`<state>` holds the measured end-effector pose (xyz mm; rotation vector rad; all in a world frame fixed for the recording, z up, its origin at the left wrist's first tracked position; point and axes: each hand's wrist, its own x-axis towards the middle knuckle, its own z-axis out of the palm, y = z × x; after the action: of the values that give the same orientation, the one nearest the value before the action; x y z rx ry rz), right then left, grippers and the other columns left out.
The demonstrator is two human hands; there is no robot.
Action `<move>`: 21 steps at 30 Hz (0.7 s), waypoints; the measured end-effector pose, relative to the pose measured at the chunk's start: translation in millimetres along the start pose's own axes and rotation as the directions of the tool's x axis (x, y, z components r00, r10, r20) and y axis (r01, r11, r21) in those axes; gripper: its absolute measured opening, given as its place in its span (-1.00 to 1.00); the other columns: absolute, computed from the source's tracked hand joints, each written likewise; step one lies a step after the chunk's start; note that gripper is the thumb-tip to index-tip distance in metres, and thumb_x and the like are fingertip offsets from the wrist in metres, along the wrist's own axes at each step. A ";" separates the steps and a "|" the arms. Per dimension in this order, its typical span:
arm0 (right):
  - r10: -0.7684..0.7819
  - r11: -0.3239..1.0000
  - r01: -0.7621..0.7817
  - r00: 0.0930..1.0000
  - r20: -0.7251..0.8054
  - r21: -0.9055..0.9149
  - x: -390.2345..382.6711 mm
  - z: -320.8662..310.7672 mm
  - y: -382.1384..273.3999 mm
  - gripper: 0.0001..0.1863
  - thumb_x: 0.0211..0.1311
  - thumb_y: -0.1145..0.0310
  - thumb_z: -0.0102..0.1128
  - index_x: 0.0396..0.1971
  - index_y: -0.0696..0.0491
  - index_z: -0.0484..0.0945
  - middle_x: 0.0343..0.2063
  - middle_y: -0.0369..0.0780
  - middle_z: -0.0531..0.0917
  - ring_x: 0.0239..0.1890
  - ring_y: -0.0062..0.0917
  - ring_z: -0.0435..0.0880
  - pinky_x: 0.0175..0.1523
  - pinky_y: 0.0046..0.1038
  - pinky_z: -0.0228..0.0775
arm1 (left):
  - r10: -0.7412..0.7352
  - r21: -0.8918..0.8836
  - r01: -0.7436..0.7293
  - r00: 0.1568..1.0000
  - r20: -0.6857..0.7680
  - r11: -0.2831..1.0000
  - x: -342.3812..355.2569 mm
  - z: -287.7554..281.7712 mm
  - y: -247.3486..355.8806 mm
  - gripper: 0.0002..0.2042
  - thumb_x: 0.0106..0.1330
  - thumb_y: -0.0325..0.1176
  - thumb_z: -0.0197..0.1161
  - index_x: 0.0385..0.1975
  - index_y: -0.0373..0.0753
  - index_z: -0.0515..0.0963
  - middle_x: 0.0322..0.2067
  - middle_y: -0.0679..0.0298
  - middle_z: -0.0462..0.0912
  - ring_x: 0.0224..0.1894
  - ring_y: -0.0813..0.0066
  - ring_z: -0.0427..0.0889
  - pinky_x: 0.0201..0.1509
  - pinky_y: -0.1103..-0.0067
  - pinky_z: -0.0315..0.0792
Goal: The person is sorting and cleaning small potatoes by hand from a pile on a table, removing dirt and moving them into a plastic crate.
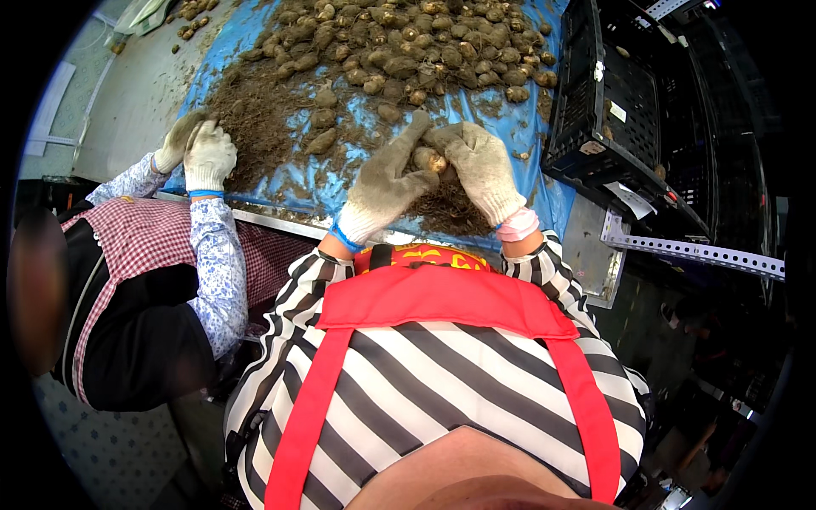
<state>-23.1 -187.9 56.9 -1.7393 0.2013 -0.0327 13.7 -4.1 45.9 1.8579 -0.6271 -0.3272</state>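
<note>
A small round taro (429,159), brown with a paler patch, sits between my two hands above the table. My left hand (387,180), in a dirt-stained white knit glove, curls around it from the left with the thumb below. From the other side, my right hand (483,172), gloved the same way, has its bent fingers against it. Dark root fibres and soil (450,211) lie heaped just beneath my hands. Beyond them spreads a large pile of hairy taros (408,47), with a few loose ones (321,140) nearer on the soil.
Blue plastic sheeting (327,189) covers the tabletop. Black plastic crates (616,110) stand at the right, near a perforated metal bar (697,251). At my left, a co-worker's gloved hands (204,153) are close together over the table edge.
</note>
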 end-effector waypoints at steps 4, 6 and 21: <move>-0.025 0.996 0.025 1.000 0.001 -0.090 2.8 -7.8 6.3 -0.74 0.40 0.39 0.14 -0.05 0.10 0.72 -0.21 -0.15 0.75 -0.23 -0.46 0.72 -0.07 -0.42 0.53 | -0.026 0.141 0.019 0.998 0.049 0.990 3.9 -4.8 2.4 -0.24 0.28 -0.35 0.40 0.50 -0.20 0.25 0.37 0.03 0.46 0.42 0.23 0.43 0.49 0.44 0.30; 0.010 0.999 -0.008 0.999 0.052 -0.049 2.9 -8.6 -2.3 -0.74 0.41 0.39 0.13 -0.03 0.11 0.71 -0.18 -0.15 0.75 -0.22 -0.49 0.72 -0.05 -0.45 0.52 | -0.035 -0.014 0.035 0.999 0.012 0.999 1.9 -4.3 -3.4 -0.26 0.28 -0.38 0.36 0.49 -0.21 0.26 0.32 0.03 0.52 0.34 0.23 0.52 0.42 0.44 0.38; -0.485 0.750 0.453 0.872 0.064 -0.482 -19.4 0.4 -3.3 -0.83 0.20 0.41 0.25 -0.22 0.06 0.70 -0.26 -0.10 0.69 -0.13 -0.15 0.64 0.02 -0.19 0.49 | 0.004 -0.116 -0.001 1.000 0.030 0.993 4.9 -12.9 6.1 -0.27 0.25 -0.20 0.41 0.41 -0.34 0.33 0.27 0.05 0.54 0.24 0.30 0.54 0.31 0.48 0.43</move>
<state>-41.8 -184.0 61.8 -2.2593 -0.2133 -0.4474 22.6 1.6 56.7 1.7433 -0.6178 -0.3826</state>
